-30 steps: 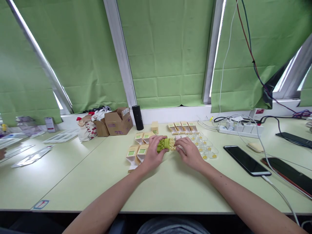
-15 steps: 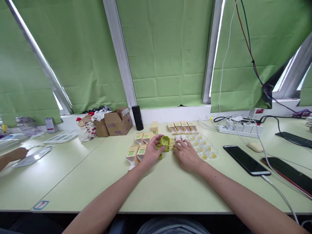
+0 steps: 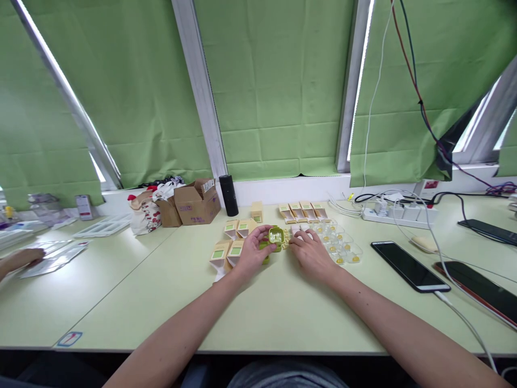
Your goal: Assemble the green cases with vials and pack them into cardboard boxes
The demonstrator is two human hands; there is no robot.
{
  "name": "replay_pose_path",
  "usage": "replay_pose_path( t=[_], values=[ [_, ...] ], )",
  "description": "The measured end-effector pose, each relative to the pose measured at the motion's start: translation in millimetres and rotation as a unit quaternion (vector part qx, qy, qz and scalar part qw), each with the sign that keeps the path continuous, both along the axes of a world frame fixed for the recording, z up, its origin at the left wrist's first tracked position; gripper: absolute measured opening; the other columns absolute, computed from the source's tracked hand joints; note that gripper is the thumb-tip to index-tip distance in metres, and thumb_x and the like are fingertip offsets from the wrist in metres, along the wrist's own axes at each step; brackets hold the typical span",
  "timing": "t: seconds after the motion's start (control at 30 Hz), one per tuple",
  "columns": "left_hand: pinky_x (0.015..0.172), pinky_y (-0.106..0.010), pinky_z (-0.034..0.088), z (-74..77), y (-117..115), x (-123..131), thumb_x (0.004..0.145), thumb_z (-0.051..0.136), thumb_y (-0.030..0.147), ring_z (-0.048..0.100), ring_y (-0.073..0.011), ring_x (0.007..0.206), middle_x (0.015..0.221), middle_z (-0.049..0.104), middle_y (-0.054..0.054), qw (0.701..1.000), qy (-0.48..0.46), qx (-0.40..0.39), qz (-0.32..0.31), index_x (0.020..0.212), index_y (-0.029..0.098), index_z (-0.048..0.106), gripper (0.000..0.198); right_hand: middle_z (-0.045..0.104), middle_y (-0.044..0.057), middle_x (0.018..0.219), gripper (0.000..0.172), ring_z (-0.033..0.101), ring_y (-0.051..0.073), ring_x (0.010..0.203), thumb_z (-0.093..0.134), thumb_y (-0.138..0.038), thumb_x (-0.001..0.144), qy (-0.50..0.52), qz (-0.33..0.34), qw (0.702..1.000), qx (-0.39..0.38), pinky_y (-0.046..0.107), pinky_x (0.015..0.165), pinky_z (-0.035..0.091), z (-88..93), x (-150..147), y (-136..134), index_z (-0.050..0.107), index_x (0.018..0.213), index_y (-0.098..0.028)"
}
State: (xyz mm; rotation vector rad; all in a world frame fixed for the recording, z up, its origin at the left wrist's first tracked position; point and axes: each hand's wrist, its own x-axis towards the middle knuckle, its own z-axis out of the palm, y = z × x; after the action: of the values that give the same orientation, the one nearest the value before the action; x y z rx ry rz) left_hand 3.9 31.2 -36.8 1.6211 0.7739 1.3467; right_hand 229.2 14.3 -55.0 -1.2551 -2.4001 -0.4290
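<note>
My left hand (image 3: 256, 250) holds a small olive-green hinged case (image 3: 277, 235) with its lid up, thumb at the front and fingers behind. Below it, another green case (image 3: 265, 260) lies partly hidden by the hand. Just right of the case are small yellow pieces (image 3: 286, 237) on the table. My right hand (image 3: 309, 251) rests beside them, fingers bent down and close together; whatever the fingertips pinch is hidden. White blocks (image 3: 296, 228) show behind its fingers. Clear plastic cups with yellow contents (image 3: 339, 245) stand in rows right of that hand.
Beige cartons with green labels (image 3: 220, 252) stand at left, and more cartons (image 3: 302, 210) behind. A black cylinder (image 3: 228, 195), a cardboard box (image 3: 197, 202), a power strip (image 3: 398, 215) and a phone on a cable (image 3: 410, 267) surround them. Another person's hand (image 3: 24, 258) is far left.
The green case has tilted and shifted slightly right, close to the yellow pieces. My right hand's fingers have drawn closer together. The other person's hand at far left has moved slightly.
</note>
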Motion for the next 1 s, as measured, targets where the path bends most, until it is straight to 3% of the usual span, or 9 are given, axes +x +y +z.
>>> replay_pose_path(
  t=[0.2, 0.4, 0.63, 0.87, 1.0],
  values=[
    [0.101, -0.042, 0.055, 3.8, -3.4, 1.5, 0.075, 0.092, 0.029, 0.07, -0.0268, 0.118, 0.127, 0.076, -0.011, 1.0, -0.001, -0.019, 0.01, 0.125, 0.022, 0.07, 0.055, 0.083, 0.006, 0.101, 0.019, 0.071, 0.025, 0.094, 0.064, -0.007, 0.093, 0.2, 0.046, 0.976, 0.074, 0.045, 0.101, 0.04, -2.3, 4.3, 5.0, 0.075, 0.094, -0.022],
    [0.107, -0.046, 0.051, 1.2, 0.7, 1.2, 0.075, 0.09, 0.026, 0.069, -0.0278, 0.122, 0.127, 0.076, -0.01, 0.999, 0.017, 0.005, 0.05, 0.121, 0.022, 0.07, 0.049, 0.078, 0.003, 0.086, 0.011, 0.07, 0.024, 0.084, 0.064, -0.016, 0.092, 0.393, 0.054, 0.917, 0.034, 0.042, 0.091, 0.048, 1.9, 0.1, -0.1, 0.071, 0.089, -0.024],
    [0.109, -0.046, 0.051, -0.7, 0.1, 0.9, 0.079, 0.085, 0.021, 0.069, -0.0267, 0.123, 0.129, 0.075, -0.009, 0.995, 0.061, 0.032, 0.073, 0.123, 0.024, 0.07, 0.047, 0.081, 0.008, 0.101, 0.017, 0.066, 0.021, 0.078, 0.073, -0.037, 0.087, 0.59, 0.103, 0.794, -0.109, 0.037, 0.075, 0.054, 10.4, -4.2, -2.6, 0.081, 0.095, -0.024],
    [0.111, -0.046, 0.05, -3.0, -2.6, 2.6, 0.079, 0.083, 0.019, 0.066, -0.027, 0.125, 0.132, 0.071, -0.009, 0.994, 0.073, 0.031, 0.08, 0.124, 0.024, 0.072, 0.048, 0.074, 0.005, 0.079, 0.046, 0.051, 0.013, 0.058, 0.094, -0.056, 0.067, 0.703, 0.103, 0.661, -0.242, 0.028, 0.054, 0.043, 22.3, -3.9, -4.8, 0.084, 0.094, -0.021],
    [0.111, -0.045, 0.051, -2.4, -5.9, 2.7, 0.079, 0.084, 0.02, 0.065, -0.0264, 0.124, 0.133, 0.068, -0.01, 0.993, 0.083, 0.026, 0.086, 0.125, 0.025, 0.073, 0.048, 0.07, 0.003, 0.074, 0.05, 0.046, 0.01, 0.055, 0.098, -0.061, 0.06, 0.749, 0.097, 0.592, -0.282, 0.026, 0.051, 0.038, 27.7, -3.8, -7.5, 0.08, 0.081, -0.019]
  ],
)
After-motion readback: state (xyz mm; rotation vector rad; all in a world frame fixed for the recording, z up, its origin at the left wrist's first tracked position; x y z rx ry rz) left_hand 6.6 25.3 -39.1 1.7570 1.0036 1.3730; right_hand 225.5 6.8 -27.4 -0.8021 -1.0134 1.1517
